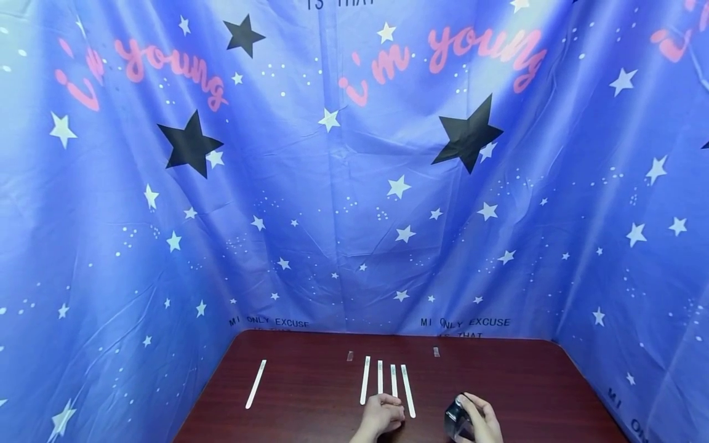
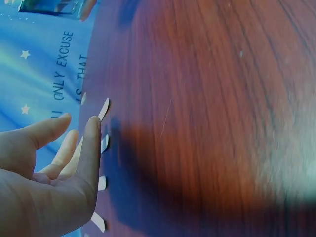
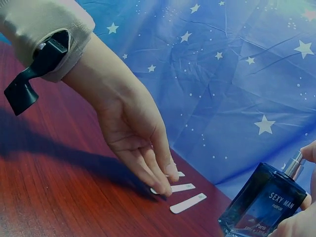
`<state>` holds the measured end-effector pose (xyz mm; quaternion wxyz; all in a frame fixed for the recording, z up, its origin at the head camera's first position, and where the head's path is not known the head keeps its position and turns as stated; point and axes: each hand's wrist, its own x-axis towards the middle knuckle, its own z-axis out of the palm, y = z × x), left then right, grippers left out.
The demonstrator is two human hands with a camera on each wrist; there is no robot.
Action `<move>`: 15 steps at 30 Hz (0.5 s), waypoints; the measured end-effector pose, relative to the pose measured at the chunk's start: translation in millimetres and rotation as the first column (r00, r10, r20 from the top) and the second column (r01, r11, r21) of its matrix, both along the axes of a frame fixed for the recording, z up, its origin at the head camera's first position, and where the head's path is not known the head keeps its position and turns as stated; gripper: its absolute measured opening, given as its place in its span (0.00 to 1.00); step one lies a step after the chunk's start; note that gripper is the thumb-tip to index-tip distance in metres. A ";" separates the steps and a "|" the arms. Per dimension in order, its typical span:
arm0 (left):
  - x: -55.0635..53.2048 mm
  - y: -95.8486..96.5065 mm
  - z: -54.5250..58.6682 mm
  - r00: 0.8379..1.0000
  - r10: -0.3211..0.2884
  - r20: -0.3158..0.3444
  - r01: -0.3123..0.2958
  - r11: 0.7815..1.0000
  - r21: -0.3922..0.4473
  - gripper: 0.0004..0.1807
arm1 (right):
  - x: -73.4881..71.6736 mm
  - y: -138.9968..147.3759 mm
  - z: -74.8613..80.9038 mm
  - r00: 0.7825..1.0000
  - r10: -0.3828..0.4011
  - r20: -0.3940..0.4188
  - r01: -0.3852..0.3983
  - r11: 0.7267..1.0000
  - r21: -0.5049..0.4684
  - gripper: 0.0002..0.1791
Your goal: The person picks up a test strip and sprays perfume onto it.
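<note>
Several white paper test strips lie in a row on the table, among them the rightmost strip [image 1: 408, 392] and the leftmost one [image 1: 365, 381]. My left hand [image 1: 381, 413] is over the near ends of the middle strips, its fingers loosely bent. In the left wrist view nothing shows between that hand's thumb and fingers [image 2: 88, 148]; whether a fingertip touches a strip I cannot tell. To the right, my right hand [image 1: 483, 419] grips a dark blue glass perfume bottle [image 3: 261, 200], tilted, with a silver sprayer neck [image 3: 295, 165] and lettering "SEXY MAN".
Another white strip [image 1: 255, 384] lies apart on the left of the dark red wooden table [image 1: 310, 394]. Two small clear pieces, one left [image 1: 350, 355] and one right [image 1: 436, 352], are near the back edge. A blue star-printed curtain [image 1: 343, 246] encloses the back and sides.
</note>
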<state>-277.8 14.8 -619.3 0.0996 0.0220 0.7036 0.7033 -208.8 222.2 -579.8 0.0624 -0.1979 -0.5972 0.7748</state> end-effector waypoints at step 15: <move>-21.2 -78.7 7.2 0.995 0.098 -0.004 -0.098 0.992 0.076 0.18 | 2.7 -3.4 -3.0 1.000 -0.012 -0.019 0.011 0.998 -0.064 0.11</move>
